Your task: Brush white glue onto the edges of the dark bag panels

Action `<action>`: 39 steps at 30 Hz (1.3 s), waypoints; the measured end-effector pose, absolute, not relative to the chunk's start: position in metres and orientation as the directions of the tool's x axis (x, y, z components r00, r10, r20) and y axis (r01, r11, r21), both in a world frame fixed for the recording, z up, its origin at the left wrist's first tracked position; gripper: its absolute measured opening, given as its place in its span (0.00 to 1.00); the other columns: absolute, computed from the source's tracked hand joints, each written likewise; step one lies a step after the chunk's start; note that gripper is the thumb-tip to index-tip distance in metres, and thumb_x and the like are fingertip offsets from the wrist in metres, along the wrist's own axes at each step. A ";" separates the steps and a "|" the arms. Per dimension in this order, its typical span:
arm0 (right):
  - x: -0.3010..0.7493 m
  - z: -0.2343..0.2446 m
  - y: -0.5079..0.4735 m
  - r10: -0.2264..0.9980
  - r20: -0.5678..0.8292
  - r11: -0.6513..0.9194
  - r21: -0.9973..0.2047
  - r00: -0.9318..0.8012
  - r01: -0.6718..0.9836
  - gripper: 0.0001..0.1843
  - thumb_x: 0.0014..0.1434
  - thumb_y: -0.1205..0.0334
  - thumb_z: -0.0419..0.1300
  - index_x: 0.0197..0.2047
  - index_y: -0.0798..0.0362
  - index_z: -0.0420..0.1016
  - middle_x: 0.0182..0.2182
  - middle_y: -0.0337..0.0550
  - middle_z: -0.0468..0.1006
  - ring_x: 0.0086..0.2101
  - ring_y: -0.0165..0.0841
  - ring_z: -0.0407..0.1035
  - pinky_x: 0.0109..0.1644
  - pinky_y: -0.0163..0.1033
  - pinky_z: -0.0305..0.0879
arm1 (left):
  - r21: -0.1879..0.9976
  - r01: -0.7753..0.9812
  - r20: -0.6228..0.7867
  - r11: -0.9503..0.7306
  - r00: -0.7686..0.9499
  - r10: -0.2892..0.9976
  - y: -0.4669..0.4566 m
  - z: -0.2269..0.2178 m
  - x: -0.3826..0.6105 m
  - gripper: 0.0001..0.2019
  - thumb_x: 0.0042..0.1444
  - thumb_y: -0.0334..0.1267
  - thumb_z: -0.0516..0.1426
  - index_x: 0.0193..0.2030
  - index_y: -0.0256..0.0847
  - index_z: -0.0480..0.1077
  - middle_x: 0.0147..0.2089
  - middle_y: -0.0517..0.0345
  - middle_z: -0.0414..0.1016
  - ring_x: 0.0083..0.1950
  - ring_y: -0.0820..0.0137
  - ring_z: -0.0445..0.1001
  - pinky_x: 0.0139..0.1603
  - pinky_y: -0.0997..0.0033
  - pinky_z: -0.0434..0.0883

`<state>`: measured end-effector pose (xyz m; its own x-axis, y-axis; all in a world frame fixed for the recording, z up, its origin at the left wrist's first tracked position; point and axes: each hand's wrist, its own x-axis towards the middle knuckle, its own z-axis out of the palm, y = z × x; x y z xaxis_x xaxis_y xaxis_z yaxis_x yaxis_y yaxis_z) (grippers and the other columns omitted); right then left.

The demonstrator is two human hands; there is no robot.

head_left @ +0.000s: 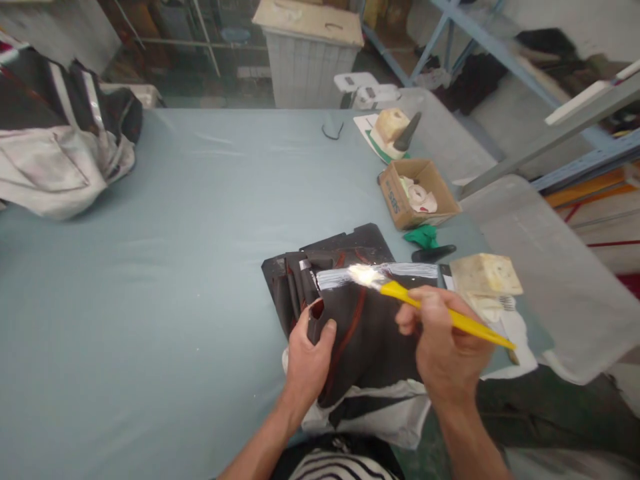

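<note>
The right hand (445,340) is closed around the yellow handle of a brush (450,315), and its white-loaded bristles (367,275) lie over the band. The left hand (313,353) is half curled, with thumb and forefinger apart, on the left part of the black piece (385,340) (whether its hidden fingers also grip from below, I cannot tell).

The black piece lies in front of the person, at the near edge of the tabletop (200,267), and a white band (413,269) crosses its upper part. In my judgement, the step in hand is the spreading of a white coating along this strip. The next move would call for light, even strokes along the band, while the left hand keeps the folds away from the wet part.

Farther out, at the right, are a pale block (485,275), a green cloth (421,236) and a cardboard box (393,199). A bag (55,167) rests at the far left.
</note>
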<state>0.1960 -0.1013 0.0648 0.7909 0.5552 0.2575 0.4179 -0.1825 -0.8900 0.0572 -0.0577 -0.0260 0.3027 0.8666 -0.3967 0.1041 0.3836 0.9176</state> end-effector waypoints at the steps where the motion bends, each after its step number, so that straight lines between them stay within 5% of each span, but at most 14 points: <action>1: 0.201 0.069 -0.106 0.515 0.286 -0.189 -0.881 0.808 0.433 0.14 0.66 0.54 0.61 0.33 0.53 0.79 0.18 0.34 0.74 0.16 0.27 0.67 0.20 0.31 0.65 | 0.920 0.124 -0.391 0.371 0.318 0.864 -0.059 -0.026 0.056 0.22 0.60 0.45 0.59 0.58 0.38 0.77 0.57 0.46 0.83 0.60 0.56 0.79 0.66 0.54 0.71; 4: 0.202 0.083 -0.118 0.516 0.342 -0.178 -0.854 0.785 0.489 0.13 0.66 0.54 0.61 0.32 0.52 0.78 0.17 0.33 0.73 0.17 0.28 0.66 0.20 0.32 0.65 | 0.932 0.199 -0.357 0.304 0.352 0.865 -0.064 -0.026 0.053 0.20 0.64 0.44 0.56 0.58 0.41 0.78 0.56 0.48 0.84 0.60 0.54 0.80 0.65 0.53 0.72; 10: 0.181 0.105 -0.128 0.761 0.337 -0.137 -0.751 0.554 0.646 0.10 0.68 0.57 0.61 0.35 0.50 0.80 0.19 0.34 0.75 0.18 0.29 0.69 0.21 0.33 0.67 | 0.975 0.221 -0.122 0.016 0.472 0.873 -0.074 -0.022 0.051 0.25 0.61 0.32 0.55 0.65 0.46 0.75 0.60 0.49 0.82 0.61 0.54 0.80 0.61 0.59 0.75; 16: 0.162 0.103 -0.098 0.879 0.331 -0.034 -0.675 0.344 0.737 0.10 0.65 0.63 0.59 0.31 0.50 0.77 0.22 0.33 0.79 0.19 0.27 0.72 0.25 0.31 0.69 | 0.953 0.301 -0.143 -0.023 0.516 0.845 -0.078 -0.011 0.045 0.16 0.64 0.36 0.53 0.50 0.43 0.81 0.43 0.47 0.86 0.46 0.53 0.85 0.44 0.61 0.76; 20: 0.153 0.098 -0.090 0.758 0.447 0.052 -0.767 0.475 0.640 0.08 0.65 0.63 0.58 0.35 0.48 0.77 0.22 0.33 0.79 0.21 0.28 0.73 0.28 0.34 0.71 | 0.964 0.265 -0.167 0.035 0.493 0.854 -0.075 -0.016 0.046 0.22 0.66 0.41 0.52 0.63 0.43 0.75 0.56 0.46 0.84 0.57 0.51 0.82 0.56 0.55 0.75; 24: 0.174 0.103 -0.106 0.384 0.583 0.178 -0.808 0.716 0.562 0.08 0.67 0.57 0.57 0.38 0.48 0.75 0.22 0.32 0.77 0.21 0.30 0.71 0.28 0.37 0.72 | 0.934 0.298 -0.299 0.196 0.351 0.887 -0.063 -0.022 0.051 0.24 0.63 0.49 0.55 0.60 0.39 0.77 0.55 0.44 0.84 0.59 0.50 0.80 0.63 0.49 0.72; 28: 0.238 0.078 -0.143 0.153 0.668 -0.015 -0.736 0.729 0.677 0.09 0.68 0.56 0.60 0.40 0.52 0.75 0.27 0.38 0.82 0.23 0.31 0.74 0.32 0.38 0.74 | 0.908 0.316 -0.363 0.275 0.265 0.893 -0.047 -0.028 0.047 0.31 0.54 0.58 0.60 0.56 0.35 0.76 0.51 0.41 0.84 0.55 0.47 0.81 0.61 0.46 0.74; 33: 0.302 -0.007 -0.219 0.208 0.519 -0.285 -0.778 0.829 0.559 0.15 0.72 0.50 0.56 0.48 0.53 0.75 0.41 0.50 0.86 0.31 0.35 0.81 0.38 0.41 0.78 | 0.907 0.371 -0.265 0.197 0.143 0.954 -0.055 -0.030 0.029 0.49 0.51 0.64 0.60 0.71 0.30 0.61 0.66 0.30 0.73 0.64 0.41 0.74 0.66 0.37 0.70; 36: 0.302 -0.055 -0.249 0.252 0.437 -0.368 -0.782 0.863 0.503 0.16 0.74 0.49 0.53 0.49 0.51 0.76 0.43 0.50 0.86 0.35 0.38 0.83 0.40 0.44 0.80 | 0.849 0.527 -0.008 -0.032 0.073 0.997 -0.081 -0.020 0.025 0.42 0.55 0.62 0.59 0.70 0.36 0.65 0.65 0.34 0.73 0.64 0.42 0.73 0.68 0.34 0.66; 39: 0.292 -0.084 -0.251 0.324 0.405 -0.302 -0.812 0.855 0.499 0.15 0.75 0.52 0.51 0.54 0.49 0.75 0.48 0.51 0.85 0.39 0.39 0.83 0.45 0.47 0.81 | 0.911 0.411 -0.089 -0.039 0.287 0.954 -0.112 -0.015 0.047 0.36 0.58 0.60 0.59 0.67 0.39 0.66 0.55 0.41 0.80 0.55 0.52 0.79 0.63 0.42 0.73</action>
